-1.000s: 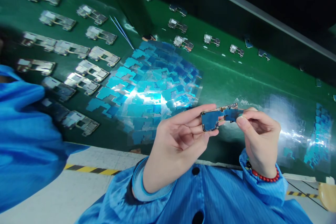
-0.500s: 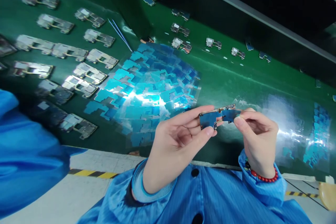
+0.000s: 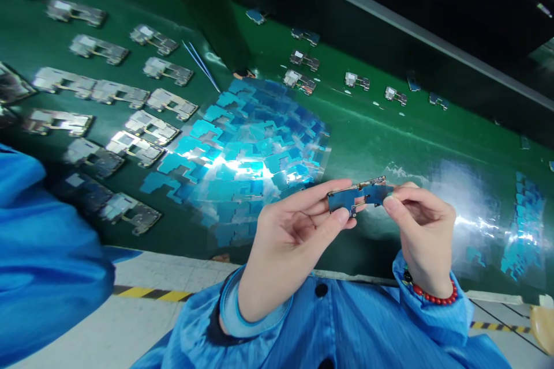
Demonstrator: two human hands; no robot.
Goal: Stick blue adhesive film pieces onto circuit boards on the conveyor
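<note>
A small circuit board (image 3: 341, 200) with blue film on its face is held above the green table, slightly tilted. My left hand (image 3: 298, 236) grips the board's left end between thumb and fingers. At the other end, a strip of blue protective film (image 3: 375, 193) runs over the board to my right hand (image 3: 419, 219). The thumb and forefinger of that hand are pinched on the film's edge; whether they also touch the board is hidden.
Cut blue film pieces (image 3: 242, 150) cover a sheet on the green table (image 3: 359, 127). Several circuit boards (image 3: 168, 105) lie to the left, others along the back. Blue tweezers (image 3: 201, 66) rest near a dark post (image 3: 208, 11). Another person's blue sleeve (image 3: 47, 259) is at left.
The view has shifted slightly, so the table items appear a little lower and farther right. Both hands keep their hold on the board and film, with hardly any movement.
</note>
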